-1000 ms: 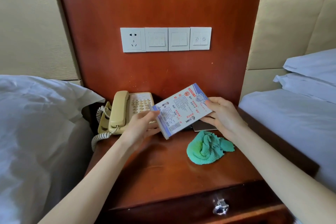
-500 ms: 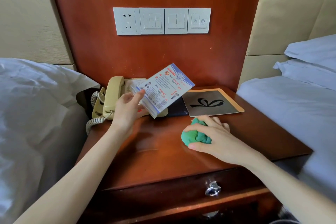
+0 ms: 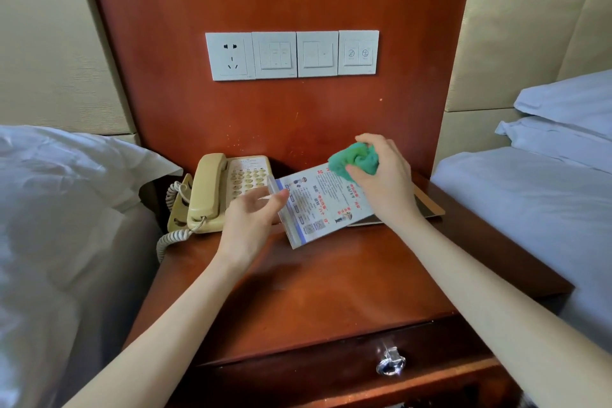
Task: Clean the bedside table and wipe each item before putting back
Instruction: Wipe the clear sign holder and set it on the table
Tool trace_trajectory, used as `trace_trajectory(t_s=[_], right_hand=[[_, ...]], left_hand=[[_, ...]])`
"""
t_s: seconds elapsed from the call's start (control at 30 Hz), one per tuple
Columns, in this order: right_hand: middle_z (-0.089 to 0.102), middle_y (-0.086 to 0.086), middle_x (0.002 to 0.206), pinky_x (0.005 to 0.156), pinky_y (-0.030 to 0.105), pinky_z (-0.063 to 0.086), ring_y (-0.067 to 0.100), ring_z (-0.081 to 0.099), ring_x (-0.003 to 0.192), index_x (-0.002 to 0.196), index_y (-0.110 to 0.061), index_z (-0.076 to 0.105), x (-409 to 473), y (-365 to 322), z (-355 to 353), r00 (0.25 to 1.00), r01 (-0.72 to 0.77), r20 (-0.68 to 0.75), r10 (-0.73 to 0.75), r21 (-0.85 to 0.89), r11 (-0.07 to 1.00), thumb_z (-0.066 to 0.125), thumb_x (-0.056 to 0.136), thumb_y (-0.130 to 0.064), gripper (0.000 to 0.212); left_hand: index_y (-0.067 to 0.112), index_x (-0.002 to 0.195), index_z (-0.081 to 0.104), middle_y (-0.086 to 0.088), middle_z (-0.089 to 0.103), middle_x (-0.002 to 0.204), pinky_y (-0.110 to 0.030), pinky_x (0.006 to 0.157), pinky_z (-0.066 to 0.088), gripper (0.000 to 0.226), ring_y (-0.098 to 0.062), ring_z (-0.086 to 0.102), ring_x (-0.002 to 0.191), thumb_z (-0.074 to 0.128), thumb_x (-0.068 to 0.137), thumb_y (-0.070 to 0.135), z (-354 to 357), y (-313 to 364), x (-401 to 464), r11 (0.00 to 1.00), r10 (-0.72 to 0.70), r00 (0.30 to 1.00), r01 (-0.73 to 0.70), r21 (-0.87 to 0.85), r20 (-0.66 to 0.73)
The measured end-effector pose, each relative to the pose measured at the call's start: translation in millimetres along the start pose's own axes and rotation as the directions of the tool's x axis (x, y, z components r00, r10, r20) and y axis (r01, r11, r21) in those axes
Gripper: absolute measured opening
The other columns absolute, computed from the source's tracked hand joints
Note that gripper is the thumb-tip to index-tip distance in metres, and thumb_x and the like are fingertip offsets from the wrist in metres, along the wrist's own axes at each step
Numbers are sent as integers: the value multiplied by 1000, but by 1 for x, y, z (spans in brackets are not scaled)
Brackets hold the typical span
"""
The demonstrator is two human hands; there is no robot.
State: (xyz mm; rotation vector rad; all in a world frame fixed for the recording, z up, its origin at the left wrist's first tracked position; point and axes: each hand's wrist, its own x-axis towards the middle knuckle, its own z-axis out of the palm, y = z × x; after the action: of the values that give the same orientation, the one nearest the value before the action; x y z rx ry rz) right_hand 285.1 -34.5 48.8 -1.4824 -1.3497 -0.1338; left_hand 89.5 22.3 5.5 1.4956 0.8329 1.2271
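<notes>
My left hand (image 3: 251, 222) holds a printed information card (image 3: 318, 205) by its left edge, tilted above the back of the wooden bedside table (image 3: 331, 285). My right hand (image 3: 384, 175) grips a bunched green cloth (image 3: 354, 159) pressed against the card's upper right corner. A beige telephone (image 3: 218, 192) sits at the table's back left, with its coiled cord hanging off the left side. A dark flat folder (image 3: 427, 205) lies under my right hand, mostly hidden.
White bedding lies on both sides: a bed (image 3: 59, 225) to the left and a bed with pillows (image 3: 546, 182) to the right. A socket and switch panel (image 3: 291, 55) is on the wooden wall panel. The drawer has a metal knob (image 3: 390, 363).
My right hand picked the green cloth up off the table and brought it onto the card. My left hand kept hold of the card, which now lies flatter.
</notes>
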Motion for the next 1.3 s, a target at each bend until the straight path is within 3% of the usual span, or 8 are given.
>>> trace_trajectory(t_s=[0.07, 0.2, 0.53, 0.67, 0.8, 0.9, 1.1, 1.3], right_hand=[[59, -6, 108, 87, 25, 40, 15, 52, 104, 112, -21, 59, -6, -12, 15, 997, 74, 26, -75, 38, 997, 70, 82, -12, 34], [61, -13, 104, 87, 32, 29, 15, 43, 105, 106, -25, 66, -31, -28, 40, 955, 281, 122, -272, -60, 958, 71, 82, -26, 25], [47, -8, 100, 91, 37, 39, 21, 44, 101, 107, -15, 70, -46, -4, 14, 876, 356, 354, -326, -22, 934, 74, 80, -14, 28], [51, -3, 99, 83, 29, 39, 19, 45, 96, 109, -12, 69, -26, 3, 10, 943, 299, 184, -277, -101, 949, 72, 81, -9, 29], [50, -2, 109, 79, 23, 40, 18, 49, 105, 115, -15, 65, 1, 2, 9, 999, 52, 8, -52, -121, 991, 65, 88, -16, 27], [50, -4, 109, 86, 27, 45, 16, 50, 105, 117, -17, 64, -8, -11, 21, 987, 146, 76, -141, -63, 987, 65, 88, -16, 29], [50, -8, 110, 83, -1, 32, -6, 40, 98, 128, -16, 59, -33, -17, 33, 950, 257, 179, -257, 26, 966, 62, 90, -12, 38], [49, -3, 105, 89, 17, 36, 5, 44, 99, 125, -9, 61, -51, -9, 27, 891, 318, 326, -314, 44, 947, 65, 87, -5, 38]], left_hand=[[-1, 132, 51, -5, 74, 105, -34, 74, 59, 52, -20, 71, 97, 63, 91, 29, 1, 2, -2, 1000, 17, 1000, -17, -24, 24], [2, 123, 59, -6, 75, 98, -35, 74, 60, 34, -23, 72, 93, 58, 94, 21, 2, 3, -5, 996, 31, 998, -26, -82, 56], [2, 115, 62, -11, 74, 103, -30, 63, 58, 26, -28, 73, 88, 56, 96, 18, -2, 4, 0, 966, -6, 1000, 11, -258, 19], [4, 120, 60, -7, 74, 103, -31, 70, 59, 32, -24, 72, 95, 61, 93, 20, 5, -2, -4, 980, 21, 991, 6, -201, 129], [23, 111, 68, 1, 75, 104, -35, 80, 58, 28, -20, 71, 97, 69, 85, 31, 10, -8, -6, 993, 27, 980, -3, -118, 197], [15, 121, 62, -3, 74, 108, -48, 94, 50, 46, -24, 70, 101, 70, 81, 35, 14, -7, -5, 992, 12, 978, 15, -129, 207], [11, 112, 67, -11, 74, 104, -33, 71, 59, 21, -30, 71, 94, 60, 93, 18, 10, -8, -4, 971, 21, 985, 21, -239, 173], [4, 111, 65, -13, 74, 100, -34, 68, 60, 24, -32, 72, 90, 59, 94, 20, 6, -3, 0, 956, -37, 998, 50, -289, 51]])
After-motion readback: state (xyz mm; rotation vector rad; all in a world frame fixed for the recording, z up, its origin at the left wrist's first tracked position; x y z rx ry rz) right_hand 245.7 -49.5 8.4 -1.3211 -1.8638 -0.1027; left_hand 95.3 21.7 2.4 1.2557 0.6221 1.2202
